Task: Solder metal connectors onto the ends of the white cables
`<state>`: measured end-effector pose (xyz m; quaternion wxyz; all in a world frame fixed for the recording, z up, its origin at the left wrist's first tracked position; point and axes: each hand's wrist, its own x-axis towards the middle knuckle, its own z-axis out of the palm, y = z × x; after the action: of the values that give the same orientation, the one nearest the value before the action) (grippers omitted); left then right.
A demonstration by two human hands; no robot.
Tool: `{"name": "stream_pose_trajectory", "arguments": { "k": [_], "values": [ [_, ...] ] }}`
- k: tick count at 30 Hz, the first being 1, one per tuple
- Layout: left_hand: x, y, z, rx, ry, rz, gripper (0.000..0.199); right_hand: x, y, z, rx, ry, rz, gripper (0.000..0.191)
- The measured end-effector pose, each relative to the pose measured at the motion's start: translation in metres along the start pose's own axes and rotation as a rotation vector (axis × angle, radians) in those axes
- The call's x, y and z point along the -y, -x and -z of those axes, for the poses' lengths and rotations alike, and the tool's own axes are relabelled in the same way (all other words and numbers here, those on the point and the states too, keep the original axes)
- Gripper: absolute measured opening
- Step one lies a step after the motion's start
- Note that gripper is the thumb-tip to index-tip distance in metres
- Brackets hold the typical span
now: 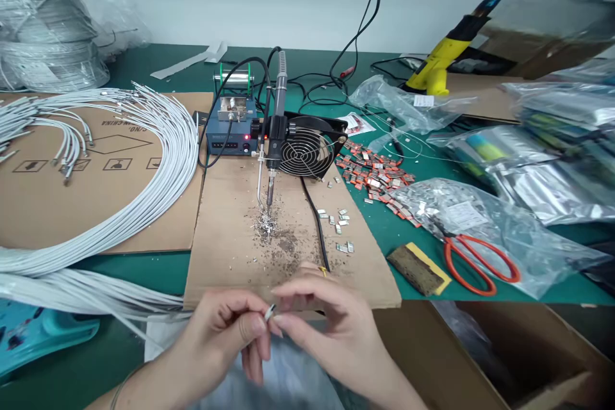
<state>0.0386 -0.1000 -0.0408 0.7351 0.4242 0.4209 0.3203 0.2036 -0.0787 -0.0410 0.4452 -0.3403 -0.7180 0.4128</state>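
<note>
While the soldering iron (273, 147) stands upright, both hands below it, left (231, 333) and right (319, 323), pinch a small white-and-black piece (270, 312).

On the worktop (158, 275), the fan (307, 148) stands right of the soldering station (233, 131), scissors (480, 262) near the front edge.

— Where is there room to pass?
— Over bare cardboard (218, 218), between the white cables (177, 173) curving at left and the metallic scraps (266, 225).
— And what stands in the way?
— An upright soldering iron (275, 147) beside the black fan (307, 152); a black cord (316, 221) runs down the cardboard's right side.
</note>
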Motion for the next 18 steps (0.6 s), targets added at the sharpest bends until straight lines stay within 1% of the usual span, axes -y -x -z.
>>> {"name": "stream_pose_trajectory", "arguments": {
  "k": [1, 3, 5, 6, 8, 10, 12, 14, 16, 18],
  "values": [
    [0.0, 0.001, 0.002, 0.014, -0.043, -0.005, 0.042, 0.001, -0.003, 0.006, 0.064, 0.004, -0.055, 0.011],
    [0.003, 0.002, 0.004, 0.033, -0.138, -0.025, 0.038, 0.003, -0.008, 0.015, 0.176, 0.034, -0.109, 0.007],
    [0.005, 0.004, 0.006, 0.049, -0.192, -0.035, 0.035, 0.004, -0.011, 0.02, 0.238, 0.028, -0.119, 0.007],
    [0.005, 0.004, 0.007, 0.057, -0.191, -0.03, 0.035, 0.003, -0.012, 0.02, 0.242, -0.011, -0.112, 0.008],
    [0.005, 0.004, 0.006, 0.073, -0.137, -0.005, 0.036, -0.002, -0.011, 0.012, 0.194, -0.189, -0.081, 0.009],
    [0.004, 0.002, 0.005, 0.1, -0.04, 0.024, 0.038, -0.01, -0.007, -0.003, 0.085, -0.457, -0.074, 0.008],
    [0.003, -0.001, 0.003, 0.139, 0.057, 0.043, 0.038, -0.018, -0.002, -0.021, -0.03, -0.734, -0.113, 0.008],
    [0.003, -0.003, 0.003, 0.155, 0.122, 0.043, 0.037, -0.023, 0.001, -0.034, -0.099, -0.925, -0.158, 0.009],
    [0.001, -0.004, 0.005, 0.122, 0.145, 0.03, 0.033, -0.026, 0.002, -0.037, -0.105, -0.974, -0.18, 0.01],
    [0.0, -0.003, 0.007, 0.056, 0.135, 0.008, 0.029, -0.026, 0.0, -0.028, -0.094, -0.856, -0.179, 0.008]
  ]
}}
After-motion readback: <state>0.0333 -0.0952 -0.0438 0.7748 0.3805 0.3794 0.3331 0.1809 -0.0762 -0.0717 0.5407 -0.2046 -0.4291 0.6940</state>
